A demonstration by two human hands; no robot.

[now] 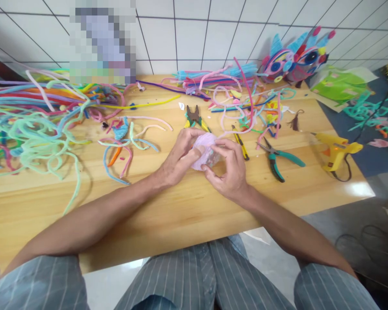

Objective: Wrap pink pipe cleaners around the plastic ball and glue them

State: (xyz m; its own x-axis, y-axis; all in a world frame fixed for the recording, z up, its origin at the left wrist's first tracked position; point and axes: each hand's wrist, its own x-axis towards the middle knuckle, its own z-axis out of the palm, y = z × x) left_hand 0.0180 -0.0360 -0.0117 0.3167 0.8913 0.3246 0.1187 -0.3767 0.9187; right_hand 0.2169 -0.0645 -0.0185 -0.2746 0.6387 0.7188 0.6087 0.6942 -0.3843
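We observe a rounded lilac piece of fuzzy stems (204, 141) at the centre of the frame, held above a pale wooden table (168, 219). It lies between both hands. The left hand (178, 157) grips its left side, thumb laid across the near face, fingers curled behind. The right hand (228, 168) pinches its right edge between thumb and fingertips; a clear, glinting patch shows there.

Just beyond the piece, upper centre, we note dark-jawed pliers with yellow-and-green handles (194, 116). Right of centre: a slim yellow-and-black cutter (241, 145), then teal-and-black-handled pliers (291, 158), jaws parted. A tangle of pale green fuzzy stems (48, 133) lies at left.

Labels: a yellow plastic glue gun (338, 148) at right carries a small dark patch on its handle; we cannot read any lettering on it at this size.
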